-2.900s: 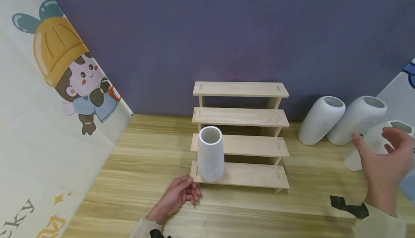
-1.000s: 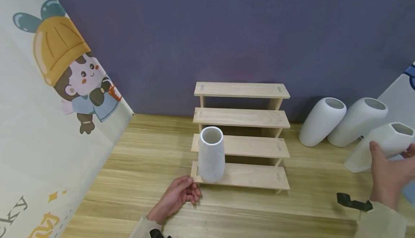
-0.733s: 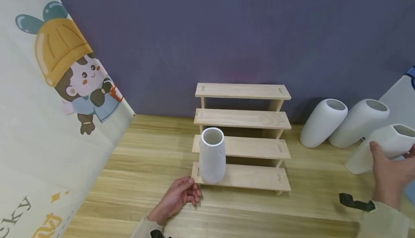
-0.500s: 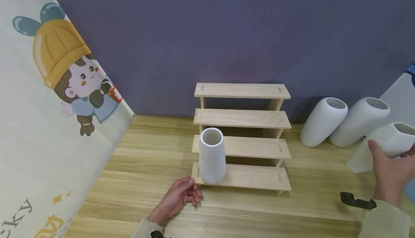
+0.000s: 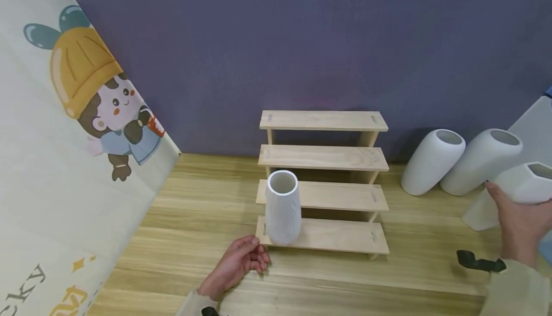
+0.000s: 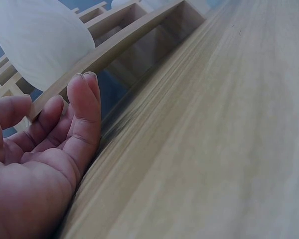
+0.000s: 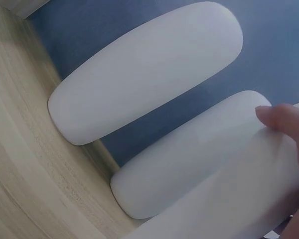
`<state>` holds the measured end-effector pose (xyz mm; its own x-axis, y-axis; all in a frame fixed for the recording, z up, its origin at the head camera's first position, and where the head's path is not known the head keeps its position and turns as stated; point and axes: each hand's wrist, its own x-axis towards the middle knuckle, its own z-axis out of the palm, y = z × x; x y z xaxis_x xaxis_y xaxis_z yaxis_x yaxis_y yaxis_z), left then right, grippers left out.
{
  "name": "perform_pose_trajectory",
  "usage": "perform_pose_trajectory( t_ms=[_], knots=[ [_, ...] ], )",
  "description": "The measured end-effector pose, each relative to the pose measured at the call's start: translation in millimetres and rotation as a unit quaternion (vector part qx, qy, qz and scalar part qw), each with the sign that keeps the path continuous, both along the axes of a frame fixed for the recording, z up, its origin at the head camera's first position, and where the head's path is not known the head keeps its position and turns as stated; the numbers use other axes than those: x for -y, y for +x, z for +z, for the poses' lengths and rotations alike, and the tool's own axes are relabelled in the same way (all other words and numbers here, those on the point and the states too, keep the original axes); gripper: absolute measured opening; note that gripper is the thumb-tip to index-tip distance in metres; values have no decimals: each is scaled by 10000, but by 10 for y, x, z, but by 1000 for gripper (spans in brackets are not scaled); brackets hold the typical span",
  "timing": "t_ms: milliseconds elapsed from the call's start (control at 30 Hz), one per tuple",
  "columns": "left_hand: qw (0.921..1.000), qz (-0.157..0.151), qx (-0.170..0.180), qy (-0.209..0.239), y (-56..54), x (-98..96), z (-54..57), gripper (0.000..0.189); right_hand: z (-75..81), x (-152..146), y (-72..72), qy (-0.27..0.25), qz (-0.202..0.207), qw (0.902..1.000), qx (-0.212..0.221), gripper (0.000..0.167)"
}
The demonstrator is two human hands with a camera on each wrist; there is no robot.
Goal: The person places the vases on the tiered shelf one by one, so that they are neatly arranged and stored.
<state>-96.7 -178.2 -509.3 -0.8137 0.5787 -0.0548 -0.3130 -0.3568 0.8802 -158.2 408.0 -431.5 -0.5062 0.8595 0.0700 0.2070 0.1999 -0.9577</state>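
Observation:
A pale wooden four-tier stepped display stand [image 5: 340, 234] stands mid-table against the wall. Upright at the left end of its lowest step is a white textured vase [image 5: 282, 218]. My left hand [image 5: 239, 261] pinches the front left corner of that step, thumb above and curled fingers beneath, as the left wrist view also shows. At the far right my right hand [image 5: 523, 225] grips a white vase with an angular mouth [image 5: 519, 184] near its top. Its thumb [image 7: 281, 119] lies along one side; the other fingers are mostly hidden behind the vase.
Two rounded white vases, one [image 5: 432, 163] nearer the stand and one [image 5: 480, 163] beside the gripped vase, stand by the dark blue back wall [image 5: 319, 43]. A white panel with a cartoon figure [image 5: 116, 105] borders the wooden tabletop [image 5: 194, 201] at left.
My right hand went from spread in front of the angular vase to gripping it, and its thumb has since shifted up the side. The left hand and the vase on the stand stayed put.

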Motion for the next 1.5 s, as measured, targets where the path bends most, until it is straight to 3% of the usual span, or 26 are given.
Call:
perform_pose_trajectory(
  t_ms=[467,767,1000,1300,1500],
  knots=[
    [10000,-23,21,19,-8,4,-3,33,-40,-94,-61,-184,-47,9994,275,92],
    [9999,-37,-45,130,-8,-6,-6,32,-85,-129,-73,-495,30,9986,177,89],
    [9999,-50,-73,147,-8,-2,-5,31,-90,-114,-76,-390,42,9990,210,89],
    [9999,-28,-99,126,-13,-1,0,29,-96,-136,-142,-414,8,9990,-151,87],
    [9999,-19,-74,96,-16,-6,-5,30,-45,-103,-135,-693,-56,9964,-476,84]
  ],
)
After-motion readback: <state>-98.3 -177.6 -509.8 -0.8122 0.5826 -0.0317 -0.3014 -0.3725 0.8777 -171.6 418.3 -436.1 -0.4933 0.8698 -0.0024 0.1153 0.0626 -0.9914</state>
